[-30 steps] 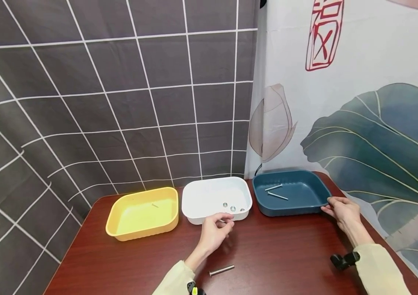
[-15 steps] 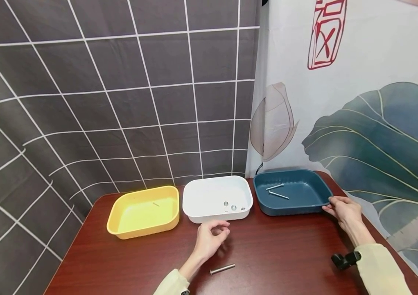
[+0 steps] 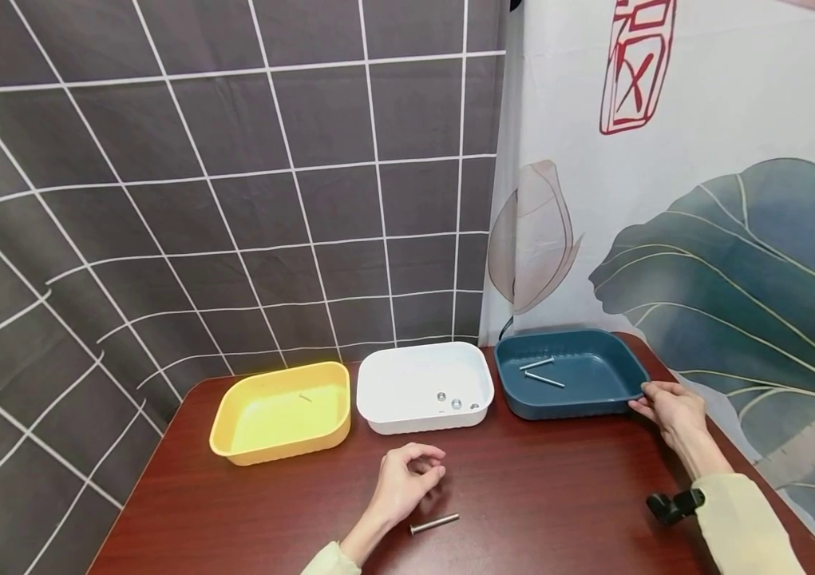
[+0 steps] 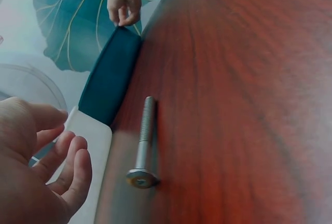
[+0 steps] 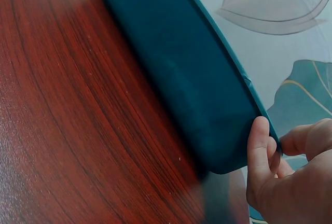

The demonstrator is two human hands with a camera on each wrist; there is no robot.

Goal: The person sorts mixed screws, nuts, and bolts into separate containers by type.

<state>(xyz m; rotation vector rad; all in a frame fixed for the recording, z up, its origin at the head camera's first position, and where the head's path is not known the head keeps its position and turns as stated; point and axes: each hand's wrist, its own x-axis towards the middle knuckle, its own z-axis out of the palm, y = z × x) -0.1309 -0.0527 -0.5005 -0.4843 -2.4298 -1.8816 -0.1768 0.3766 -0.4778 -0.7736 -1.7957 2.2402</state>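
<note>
My left hand (image 3: 403, 483) hovers over the table in front of the white tray (image 3: 414, 424), its fingers loosely bent and nothing between thumb and fingertips. Just to its right, a long silver bolt (image 3: 434, 524) lies on the table; in the left wrist view the bolt (image 4: 145, 141) shows its round flat head and threaded end. At the right, my right hand (image 3: 673, 411) pinches the rim of the dark blue tray (image 3: 558, 411) at its near right corner. The right wrist view shows thumb and fingers on either side of this rim. Two bolts (image 3: 544, 380) lie inside the blue tray.
Several small nuts (image 3: 456, 404) sit in the white tray, toward its near right side. Left of it stands a yellow tray (image 3: 285, 455) with a small screw (image 3: 304, 398) inside. Hanging cloth (image 3: 235, 200) closes off the back, close behind the trays.
My left hand has drawn back from the white tray's front edge toward me, and its thumb and fingers have parted. The right hand has stayed on the blue tray's corner.
</note>
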